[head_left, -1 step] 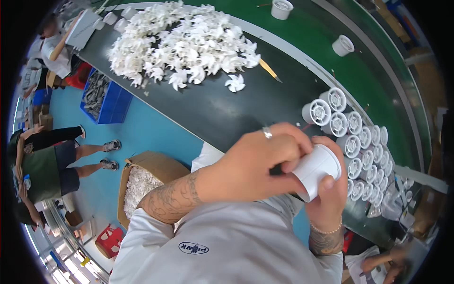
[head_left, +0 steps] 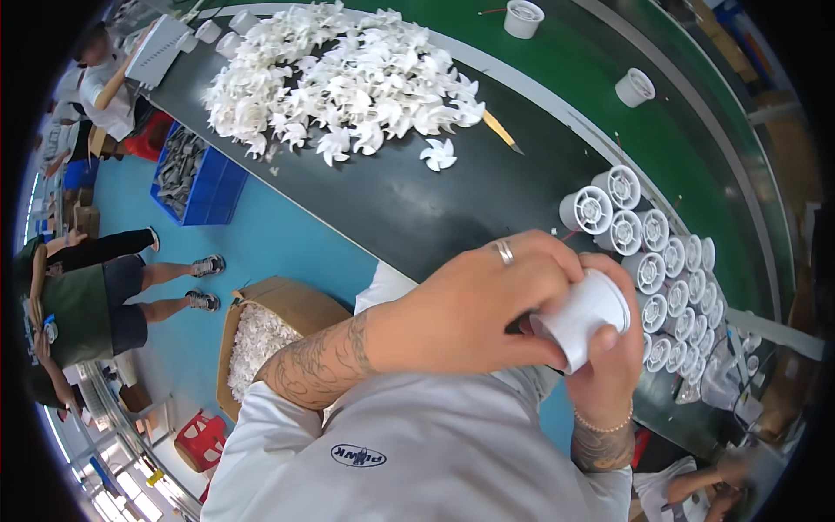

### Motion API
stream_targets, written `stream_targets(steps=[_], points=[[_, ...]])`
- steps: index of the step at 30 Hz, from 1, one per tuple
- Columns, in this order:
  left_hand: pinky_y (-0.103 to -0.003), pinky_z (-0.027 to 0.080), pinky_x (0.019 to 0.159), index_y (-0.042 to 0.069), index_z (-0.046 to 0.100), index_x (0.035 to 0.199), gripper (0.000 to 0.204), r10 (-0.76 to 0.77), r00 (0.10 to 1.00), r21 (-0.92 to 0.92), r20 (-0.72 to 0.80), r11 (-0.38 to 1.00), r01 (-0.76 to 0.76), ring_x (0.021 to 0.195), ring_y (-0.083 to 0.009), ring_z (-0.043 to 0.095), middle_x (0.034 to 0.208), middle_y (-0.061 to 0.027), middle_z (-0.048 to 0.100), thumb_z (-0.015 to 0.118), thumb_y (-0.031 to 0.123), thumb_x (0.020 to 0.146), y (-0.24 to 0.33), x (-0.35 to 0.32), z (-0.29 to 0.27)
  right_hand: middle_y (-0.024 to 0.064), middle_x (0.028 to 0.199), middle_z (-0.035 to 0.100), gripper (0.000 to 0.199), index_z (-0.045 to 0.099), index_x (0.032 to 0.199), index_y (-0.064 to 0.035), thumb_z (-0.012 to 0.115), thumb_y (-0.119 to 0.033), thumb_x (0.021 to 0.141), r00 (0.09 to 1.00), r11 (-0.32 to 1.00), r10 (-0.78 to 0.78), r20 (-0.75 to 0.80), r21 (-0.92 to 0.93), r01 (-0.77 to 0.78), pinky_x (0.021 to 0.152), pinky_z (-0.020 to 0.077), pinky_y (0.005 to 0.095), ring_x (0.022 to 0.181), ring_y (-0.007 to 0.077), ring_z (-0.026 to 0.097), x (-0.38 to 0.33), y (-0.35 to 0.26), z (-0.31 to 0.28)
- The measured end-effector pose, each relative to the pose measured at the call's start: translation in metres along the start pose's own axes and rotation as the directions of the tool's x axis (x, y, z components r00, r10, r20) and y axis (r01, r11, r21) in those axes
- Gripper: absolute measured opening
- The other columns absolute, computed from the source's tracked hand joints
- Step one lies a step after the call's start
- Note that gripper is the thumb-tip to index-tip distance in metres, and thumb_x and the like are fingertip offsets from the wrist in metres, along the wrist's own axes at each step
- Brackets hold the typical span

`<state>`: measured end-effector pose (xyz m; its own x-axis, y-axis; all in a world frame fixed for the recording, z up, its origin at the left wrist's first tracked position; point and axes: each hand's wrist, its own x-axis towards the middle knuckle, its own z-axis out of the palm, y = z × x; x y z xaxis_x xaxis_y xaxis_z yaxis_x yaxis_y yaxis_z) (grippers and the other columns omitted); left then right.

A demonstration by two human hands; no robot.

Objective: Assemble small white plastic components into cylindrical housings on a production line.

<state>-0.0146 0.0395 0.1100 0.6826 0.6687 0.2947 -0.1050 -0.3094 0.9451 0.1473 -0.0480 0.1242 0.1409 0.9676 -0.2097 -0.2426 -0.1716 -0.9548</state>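
Observation:
A white plastic cup-shaped housing (head_left: 588, 315) lies tilted between my hands, above the near edge of the dark worktable. My right hand (head_left: 611, 361) is wrapped round its closed end, thumb pressed on the side. My left hand (head_left: 487, 304), with a ring on one finger, grips the open end. Its fingers lie over the upper side and its thumb is at the lower rim. The inside of the housing is hidden by my left fingers. Just beyond my right hand stand rows of similar white housings (head_left: 593, 210) with spoked, fan-like fronts.
White bladed impellers (head_left: 348, 83) are heaped on the worktable (head_left: 383, 196), one loose (head_left: 437, 154) near a yellow-handled pointed tool (head_left: 502, 132). A green conveyor (head_left: 574, 65) carries two housings. A blue crate (head_left: 196, 187) and a carton of white parts (head_left: 261, 344) stand left; several people are nearby.
My left fingers have shifted further over the housing, and its open end has tilted slightly. My right hand keeps its hold. The whole view has moved slightly.

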Motion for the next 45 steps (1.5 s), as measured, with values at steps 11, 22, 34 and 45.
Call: stream_targets(steps=[11, 22, 34, 45], points=[[-0.033, 0.059, 0.060, 0.000, 0.067, 0.099, 0.028, 0.323, 0.901, 0.498, 0.291, 0.752, -0.431, 0.080, -0.0261, 0.069, 0.106, -0.0155, 0.069, 0.077, 0.007, 0.074, -0.005, -0.018, -0.024, 0.0020, 0.094, 0.059, 0.045, 0.046, 0.135, -0.0031, 0.055, -0.026, 0.097, 0.788, 0.828, 0.525, 0.321, 0.020, -0.560, 0.053, 0.0401, 0.0199, 0.069, 0.0036, 0.051, 0.007, -0.009, -0.017], [-0.038, 0.054, 0.064, 0.016, 0.065, 0.118, 0.036, 0.061, 0.913, 0.871, -0.403, 0.332, 0.362, 0.089, -0.0262, 0.064, 0.115, -0.0074, 0.060, 0.071, 0.023, 0.083, -0.099, -0.013, -0.050, 0.0232, 0.118, 0.063, 0.050, 0.057, 0.127, -0.0018, 0.069, -0.025, 0.084, 0.902, 0.126, -0.416, -0.112, -0.990, -0.064, 0.092, 0.0481, 0.0377, 0.106, 0.0348, 0.063, 0.178, -0.052, -0.203], [-0.037, 0.049, 0.056, 0.008, 0.063, 0.102, 0.020, -0.012, 0.915, 0.711, -0.404, 0.625, 0.322, 0.066, -0.0270, 0.064, 0.084, -0.0093, 0.066, 0.070, 0.020, 0.088, -0.123, -0.020, -0.057, 0.0232, 0.144, 0.043, 0.068, 0.046, 0.140, -0.0065, 0.071, -0.030, 0.082, 0.904, -0.207, -0.426, -0.025, -0.970, -0.125, 0.106, 0.0401, 0.0434, 0.131, 0.0414, 0.045, 0.206, -0.040, -0.206], [-0.037, 0.053, 0.072, 0.001, 0.063, 0.106, 0.018, 0.228, 0.864, 0.561, -0.449, 0.824, 0.074, 0.081, -0.0310, 0.066, 0.099, -0.0155, 0.066, 0.065, 0.010, 0.091, -0.129, -0.019, -0.062, 0.0121, 0.127, 0.054, 0.071, 0.056, 0.129, -0.0052, 0.082, -0.012, 0.064, 0.728, -0.238, 0.032, 0.685, -0.702, 0.671, 0.115, 0.0280, 0.0520, 0.129, 0.0375, 0.045, 0.127, -0.012, -0.057]])
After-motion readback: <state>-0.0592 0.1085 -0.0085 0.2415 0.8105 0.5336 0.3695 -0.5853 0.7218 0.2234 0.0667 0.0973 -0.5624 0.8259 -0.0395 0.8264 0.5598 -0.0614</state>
